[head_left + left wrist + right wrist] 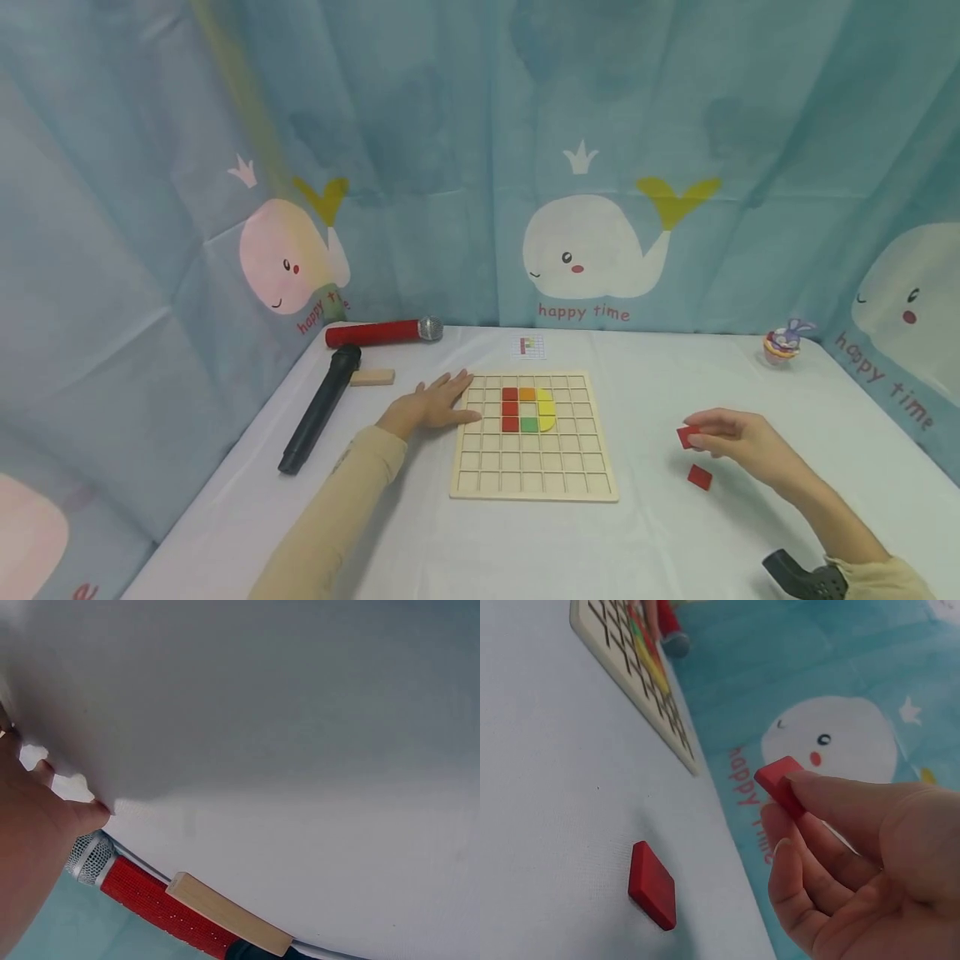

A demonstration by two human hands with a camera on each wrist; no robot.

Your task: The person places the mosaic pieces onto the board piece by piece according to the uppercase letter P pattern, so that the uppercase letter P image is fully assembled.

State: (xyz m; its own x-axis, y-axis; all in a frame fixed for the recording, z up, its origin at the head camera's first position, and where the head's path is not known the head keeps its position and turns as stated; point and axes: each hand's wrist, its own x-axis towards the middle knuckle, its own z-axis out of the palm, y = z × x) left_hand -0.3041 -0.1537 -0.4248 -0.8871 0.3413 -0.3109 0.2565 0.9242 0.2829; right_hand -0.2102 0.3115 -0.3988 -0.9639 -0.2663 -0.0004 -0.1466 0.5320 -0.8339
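Observation:
A wooden grid board (534, 475) (611, 637) lies mid-table, with red, orange, green and yellow tiles (528, 409) set in its upper cells. My left hand (435, 404) (34, 832) rests flat on the tablecloth at the board's left edge, fingers straight. To the right of the board, my right hand (731, 437) (840, 847) pinches a red square tile (686, 437) (780, 784) a little above the table. A second red tile (700, 477) (652, 885) lies on the cloth just below that hand.
A red microphone (382, 332) (142, 896), a black microphone (318, 408) and a small wooden block (372, 377) (229, 915) lie left of the board. A pattern card (529, 347) sits behind it, a small toy (782, 342) at the far right. Whale-print curtain surrounds the table.

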